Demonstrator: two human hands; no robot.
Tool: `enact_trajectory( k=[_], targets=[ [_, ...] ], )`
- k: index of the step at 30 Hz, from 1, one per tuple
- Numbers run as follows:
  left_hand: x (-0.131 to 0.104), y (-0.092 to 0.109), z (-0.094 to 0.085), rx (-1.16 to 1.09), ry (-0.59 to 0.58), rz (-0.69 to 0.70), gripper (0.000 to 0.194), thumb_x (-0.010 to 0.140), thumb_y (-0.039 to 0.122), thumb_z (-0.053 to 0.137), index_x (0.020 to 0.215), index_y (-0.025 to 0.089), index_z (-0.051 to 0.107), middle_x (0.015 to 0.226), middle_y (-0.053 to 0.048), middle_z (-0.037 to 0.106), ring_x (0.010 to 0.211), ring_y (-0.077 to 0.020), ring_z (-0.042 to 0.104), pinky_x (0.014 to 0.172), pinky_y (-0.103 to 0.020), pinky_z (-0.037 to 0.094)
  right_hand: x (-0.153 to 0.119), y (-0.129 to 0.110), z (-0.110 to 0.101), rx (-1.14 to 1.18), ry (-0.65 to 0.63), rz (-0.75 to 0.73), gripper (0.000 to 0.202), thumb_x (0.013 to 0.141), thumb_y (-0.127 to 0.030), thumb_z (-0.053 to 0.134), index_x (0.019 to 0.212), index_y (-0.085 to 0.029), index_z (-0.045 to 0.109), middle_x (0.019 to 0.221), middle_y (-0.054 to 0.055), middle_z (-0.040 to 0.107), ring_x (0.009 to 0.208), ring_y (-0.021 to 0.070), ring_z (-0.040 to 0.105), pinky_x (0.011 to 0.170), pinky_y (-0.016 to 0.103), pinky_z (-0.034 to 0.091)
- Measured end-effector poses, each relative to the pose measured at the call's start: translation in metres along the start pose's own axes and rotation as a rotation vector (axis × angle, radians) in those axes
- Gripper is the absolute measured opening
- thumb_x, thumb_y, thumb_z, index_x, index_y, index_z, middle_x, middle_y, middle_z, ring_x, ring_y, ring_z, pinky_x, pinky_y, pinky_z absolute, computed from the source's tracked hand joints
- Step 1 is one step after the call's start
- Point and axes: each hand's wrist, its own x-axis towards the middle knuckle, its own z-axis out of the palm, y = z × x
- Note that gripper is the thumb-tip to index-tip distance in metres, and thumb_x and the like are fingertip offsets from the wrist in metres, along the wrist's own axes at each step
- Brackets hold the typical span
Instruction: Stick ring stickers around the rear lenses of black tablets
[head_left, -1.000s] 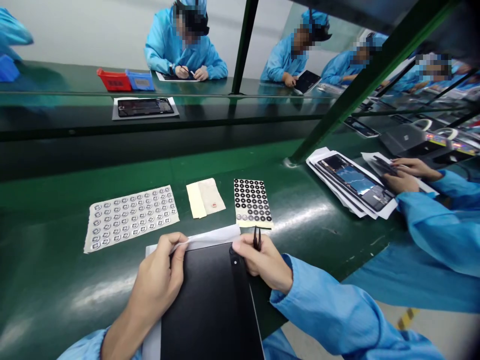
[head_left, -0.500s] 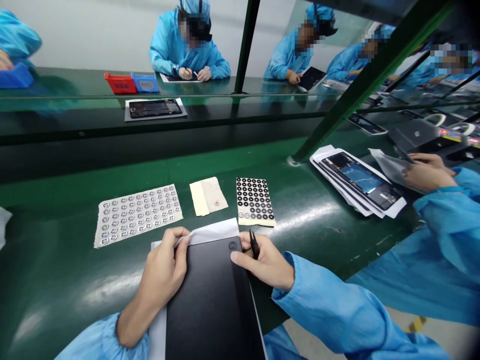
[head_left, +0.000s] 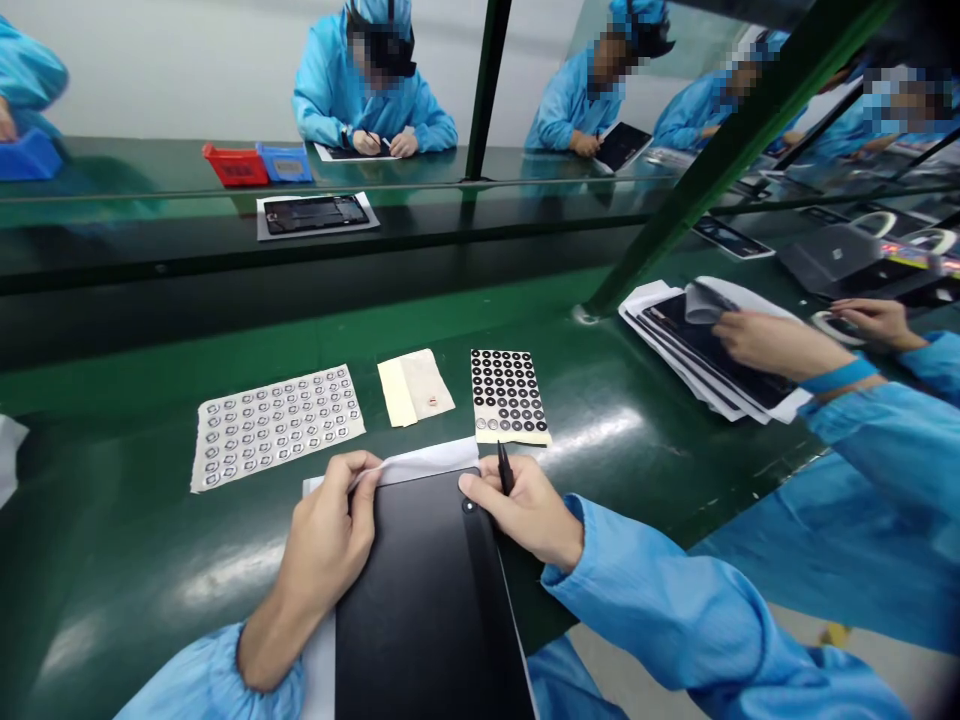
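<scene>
A black tablet [head_left: 420,600], its plain back facing up, lies in front of me with a white sheet [head_left: 431,460] under it. A small round camera ring [head_left: 469,506] shows near the tablet's top right corner. At the top left corner my left hand [head_left: 330,545] is closed, thumb and forefinger pinching the sheet's folded edge. My right hand [head_left: 529,510] holds black tweezers [head_left: 505,470], tips pointing away from me. Its thumb presses on the tablet's top right corner just above the ring; the other fingers are partly hidden.
Beyond the tablet lie a sheet of clear stickers [head_left: 277,425], a cream paper piece [head_left: 416,385] and a sheet of black ring stickers [head_left: 510,395]. On the right, a co-worker's hand [head_left: 772,345] reaches over stacked tablets [head_left: 675,345]. A green slanted post [head_left: 675,220] rises there.
My right thumb has shifted up to the tablet's corner, and the ring now shows below it. The co-worker's hand at right has moved left over the stack with a sheet. My left hand stays put.
</scene>
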Motion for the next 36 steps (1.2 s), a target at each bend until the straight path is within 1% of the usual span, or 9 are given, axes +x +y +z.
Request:
enact_trajectory(
  k=[9,13,17,20,22,26,29,32,36],
  targets=[
    [0.001,-0.001,-0.001,0.008,-0.015,-0.042,0.018,0.102,0.039,0.048,0.103,0.024,0.059,0.089,0.0,0.074,0.075,-0.018,0.072,0.069,-0.027,0.051,-0.005,-0.012,-0.005,0.047,-0.187,-0.021,0.04,0.083,-0.05,0.076,0.075,-0.02,0.052,0.065,-0.008,0.036,0.057,0.0077,0.027,0.053,0.024,0.024],
    [0.002,0.0,-0.003,-0.033,-0.019,-0.049,0.019,0.102,0.039,0.049,0.103,0.024,0.06,0.091,-0.001,0.074,0.077,-0.018,0.072,0.072,-0.028,0.053,-0.007,-0.012,-0.004,0.092,-0.182,-0.063,0.036,0.086,-0.048,0.075,0.08,-0.017,0.057,0.067,-0.007,0.039,0.061,0.0087,0.031,0.056,0.024,0.028],
    [0.001,-0.008,-0.022,-0.201,0.087,-0.143,0.04,0.093,0.049,0.064,0.124,0.023,0.058,0.128,-0.01,0.07,0.122,-0.0252,0.066,0.106,-0.039,0.051,-0.009,-0.008,-0.008,0.145,-0.198,-0.037,0.039,0.084,-0.051,0.079,0.081,-0.018,0.057,0.066,-0.007,0.038,0.057,0.0074,0.03,0.051,0.022,0.026],
    [-0.022,-0.016,-0.043,-0.485,0.128,-0.396,0.068,0.092,0.059,0.061,0.146,0.021,0.045,0.152,-0.017,0.054,0.14,-0.0307,0.054,0.118,-0.049,0.042,-0.012,-0.007,-0.014,0.181,-0.187,-0.003,0.043,0.083,-0.055,0.079,0.093,-0.018,0.06,0.066,-0.008,0.039,0.05,0.0053,0.026,0.044,0.021,0.02],
    [-0.049,-0.014,-0.053,-0.644,-0.006,-0.538,0.07,0.094,0.063,0.057,0.15,0.022,0.044,0.152,-0.017,0.056,0.139,-0.0318,0.055,0.118,-0.051,0.044,-0.014,-0.007,-0.017,0.198,-0.189,0.015,0.047,0.083,-0.057,0.079,0.102,-0.018,0.061,0.065,-0.008,0.04,0.047,0.0047,0.024,0.042,0.02,0.018],
    [-0.103,0.015,-0.05,-0.757,-0.254,-0.578,0.061,0.087,0.058,0.071,0.136,0.023,0.063,0.138,-0.013,0.068,0.13,-0.0346,0.063,0.111,-0.048,0.052,-0.021,-0.007,-0.013,0.138,-0.173,0.011,0.043,0.084,-0.057,0.077,0.098,-0.019,0.062,0.06,-0.008,0.039,0.045,0.0056,0.026,0.041,0.019,0.02],
    [-0.116,0.034,-0.05,-0.773,-0.179,-0.543,0.056,0.086,0.059,0.072,0.129,0.022,0.07,0.126,-0.012,0.075,0.116,-0.0341,0.071,0.102,-0.047,0.057,-0.024,-0.004,-0.009,0.012,-0.116,-0.013,0.038,0.083,-0.055,0.078,0.091,-0.02,0.067,0.06,-0.004,0.047,0.047,0.0088,0.039,0.042,0.02,0.034],
    [-0.111,0.028,-0.092,-0.497,0.01,-0.54,0.051,0.085,0.063,0.07,0.115,0.022,0.075,0.116,-0.01,0.078,0.112,-0.0332,0.072,0.101,-0.047,0.058,-0.021,0.002,-0.013,-0.087,-0.16,-0.058,0.041,0.078,-0.059,0.078,0.094,-0.021,0.076,0.068,0.005,0.065,0.063,0.02,0.064,0.059,0.027,0.057],
    [-0.099,-0.02,-0.217,-0.028,0.281,-0.649,0.055,0.087,0.074,0.057,0.085,0.021,0.075,0.071,-0.002,0.075,0.072,-0.0292,0.076,0.065,-0.043,0.064,-0.013,0.008,-0.032,-0.208,-0.132,-0.098,0.05,0.076,-0.066,0.074,0.099,-0.022,0.082,0.082,0.013,0.076,0.078,0.0287,0.074,0.072,0.033,0.064]
  ],
)
